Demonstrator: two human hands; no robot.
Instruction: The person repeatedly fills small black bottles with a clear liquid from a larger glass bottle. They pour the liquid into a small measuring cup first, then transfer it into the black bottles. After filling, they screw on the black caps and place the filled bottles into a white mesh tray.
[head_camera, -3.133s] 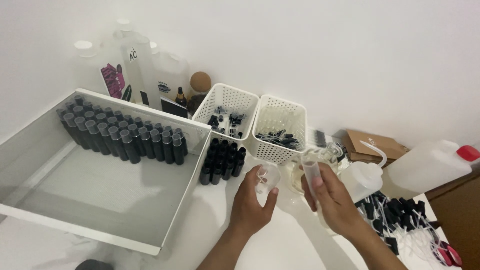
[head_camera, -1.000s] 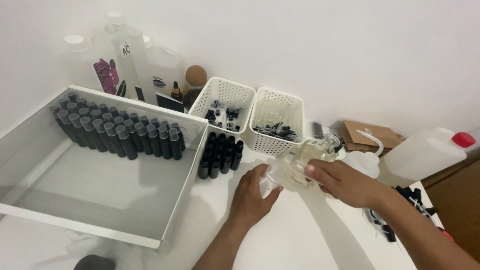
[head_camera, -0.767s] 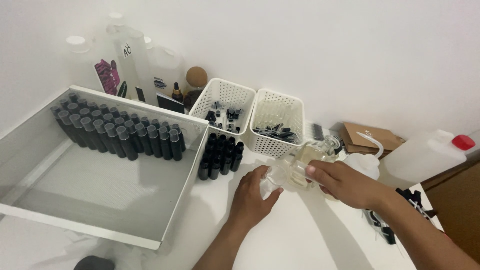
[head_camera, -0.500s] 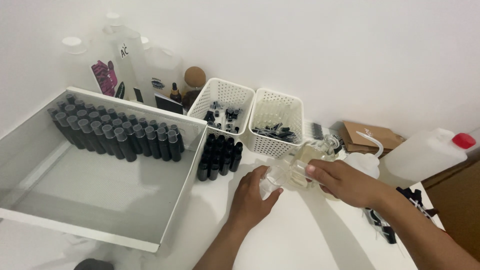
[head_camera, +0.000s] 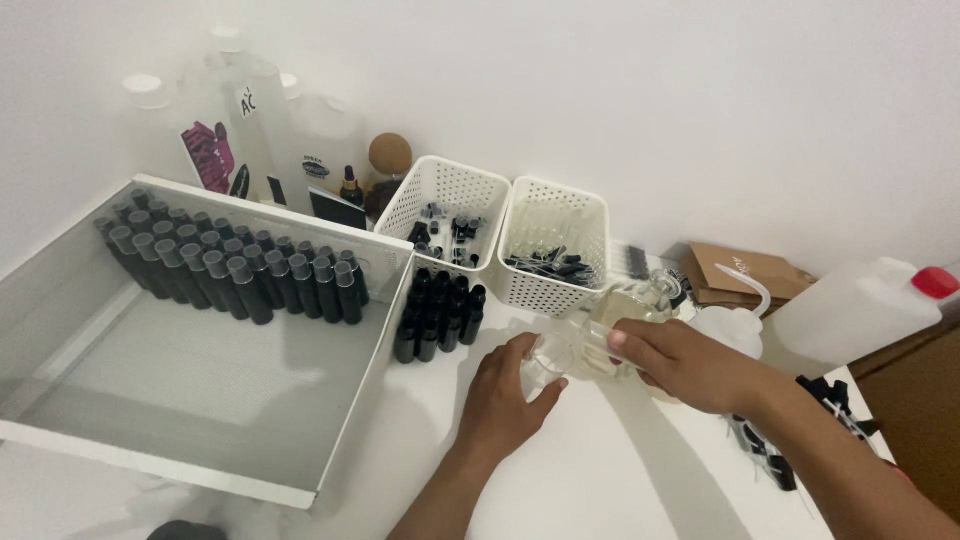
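Note:
My left hand (head_camera: 500, 395) is wrapped around a small clear cup (head_camera: 545, 362) that stands on the white table. My right hand (head_camera: 685, 362) grips a large clear glass bottle of pale yellow liquid (head_camera: 622, 318), tilted to the left with its mouth at the cup's rim. Whether liquid is flowing is not clear. Just left of the cup stands a cluster of small black bottles (head_camera: 440, 315).
A big white tray (head_camera: 370, 345) with rows of dark capped bottles (head_camera: 230, 270) fills the left. Two white perforated baskets (head_camera: 455, 195) (head_camera: 555, 290) stand behind the hands. At right are a white squeeze bottle (head_camera: 735, 325), a red-capped jug (head_camera: 860, 305), black pump tops (head_camera: 825, 395) and a brown box (head_camera: 745, 275).
About three seconds ago my right hand held a small clear tube upright; now it holds the large bottle tipped at the cup. Over the last second nothing has visibly moved.

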